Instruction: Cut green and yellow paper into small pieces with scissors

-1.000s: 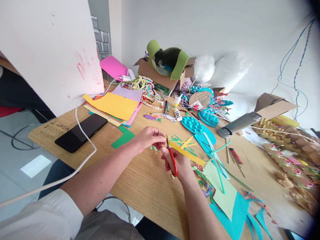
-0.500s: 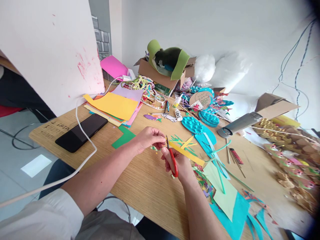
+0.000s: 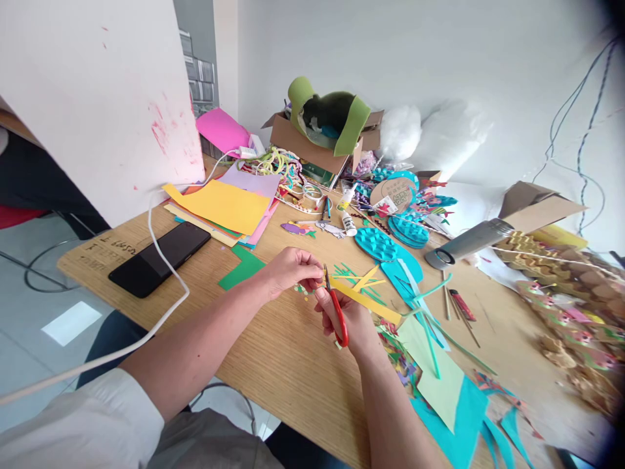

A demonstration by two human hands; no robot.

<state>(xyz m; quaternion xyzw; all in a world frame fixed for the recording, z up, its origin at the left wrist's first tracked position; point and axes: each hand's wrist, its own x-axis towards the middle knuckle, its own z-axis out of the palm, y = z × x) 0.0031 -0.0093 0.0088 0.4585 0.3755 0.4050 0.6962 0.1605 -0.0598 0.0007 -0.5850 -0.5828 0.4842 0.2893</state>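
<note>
My right hand [image 3: 349, 319] is closed around the red-handled scissors [image 3: 339, 319], whose blades point up and away from me. My left hand [image 3: 295, 270] is closed in a pinch beside the blade tips; what sits between its fingertips is too small to name. Just behind the right hand runs a yellow paper strip [image 3: 374, 307], and I cannot tell whether it is held or lies on the table. Thin green and yellow paper strips [image 3: 364, 280] lie beyond the hands. Small round paper bits [image 3: 303, 291] are scattered under the left hand.
A black phone [image 3: 159, 257] and a white cable [image 3: 168, 260] lie at left, below stacked coloured paper [image 3: 224, 205]. Green paper [image 3: 241, 268] is near my left wrist. To the right are blue slipper-shaped pieces [image 3: 375, 244], a grey cylinder [image 3: 469, 241] and paper scraps [image 3: 398, 358].
Almost nothing differs. Both hands and the scissors hold nearly the same position, with at most a tiny shift at the blades.
</note>
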